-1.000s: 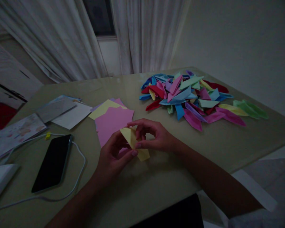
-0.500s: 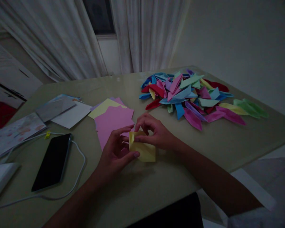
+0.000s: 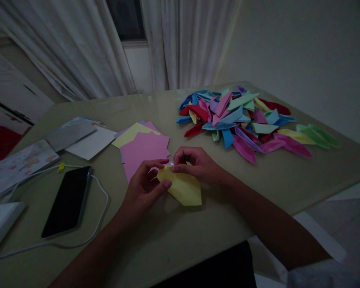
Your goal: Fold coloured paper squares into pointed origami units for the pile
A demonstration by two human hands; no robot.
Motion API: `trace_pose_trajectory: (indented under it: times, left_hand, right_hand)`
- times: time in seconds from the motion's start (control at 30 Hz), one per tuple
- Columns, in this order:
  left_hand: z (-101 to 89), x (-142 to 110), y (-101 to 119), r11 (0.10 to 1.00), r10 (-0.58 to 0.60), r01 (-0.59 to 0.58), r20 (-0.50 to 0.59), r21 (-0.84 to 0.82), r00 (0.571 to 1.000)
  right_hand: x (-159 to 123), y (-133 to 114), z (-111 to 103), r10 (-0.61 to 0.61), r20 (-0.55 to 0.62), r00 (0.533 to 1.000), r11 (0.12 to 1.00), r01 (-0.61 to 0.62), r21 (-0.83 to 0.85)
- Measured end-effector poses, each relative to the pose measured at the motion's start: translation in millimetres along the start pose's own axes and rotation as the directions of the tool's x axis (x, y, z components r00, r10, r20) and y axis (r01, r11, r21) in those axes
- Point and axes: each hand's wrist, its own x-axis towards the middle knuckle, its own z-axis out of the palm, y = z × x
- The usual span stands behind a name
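Note:
Between my two hands is a sheet of yellow paper (image 3: 184,189), partly folded, tilted just above the table's near middle. My left hand (image 3: 145,182) pinches its left corner, thumb on the near face and fingers behind. At the top edge, my right hand (image 3: 195,163) grips the paper between thumb and curled fingers. The fingertips behind the paper are partly hidden. Just beyond my left hand lie loose pink paper sheets (image 3: 145,150), with a yellow sheet (image 3: 127,137) and some purple paper under them.
A heap of folded coloured paper pieces (image 3: 228,116) covers the table's (image 3: 243,208) back right. To the left lie a black phone (image 3: 67,202), a white cable (image 3: 105,212), a white device (image 3: 3,224), a patterned packet (image 3: 24,164) and white paper (image 3: 91,142).
The yellow paper has turned, its left end rising and more of its face now showing. Both hands have shifted slightly upward with it, and the view has moved a little.

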Motion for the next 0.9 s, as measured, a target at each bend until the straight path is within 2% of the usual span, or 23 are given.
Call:
trace_pose_trajectory:
  times: [0.13, 0.33, 0.57, 0.77, 0.9]
  left_hand:
    - [-3.1, 3, -2, 0.996, -0.075, 0.073, -0.046, -0.050, 0.996]
    - [-6.9, 7, -9, 0.991, -0.054, 0.043, -0.085, -0.126, 0.995]
    - [-8.6, 7, -13, 0.992, -0.086, 0.069, -0.162, -0.106, 0.983]
    - [-7.0, 5, -10, 0.998, -0.059, 0.062, -0.142, 0.021, 0.988]
    - [-1.8, 4, -6, 0.994, -0.103, 0.099, -0.103, -0.040, 0.989]
  right_hand:
    - [1, 1, -2, 0.021, -0.019, 1.000, 0.997, -0.020, 0.070]
    - [2, 4, -1, 0.068, -0.015, 0.998, 0.968, -0.062, 0.244]
    - [2, 0, 0, 0.106, -0.007, 0.994, 0.948, -0.099, 0.302]
    - [2, 3, 2, 0.089, 0.026, 0.996, 0.961, -0.093, 0.259]
    - [1, 4, 1, 0.003, 0.011, 1.000, 0.995, -0.004, 0.104]
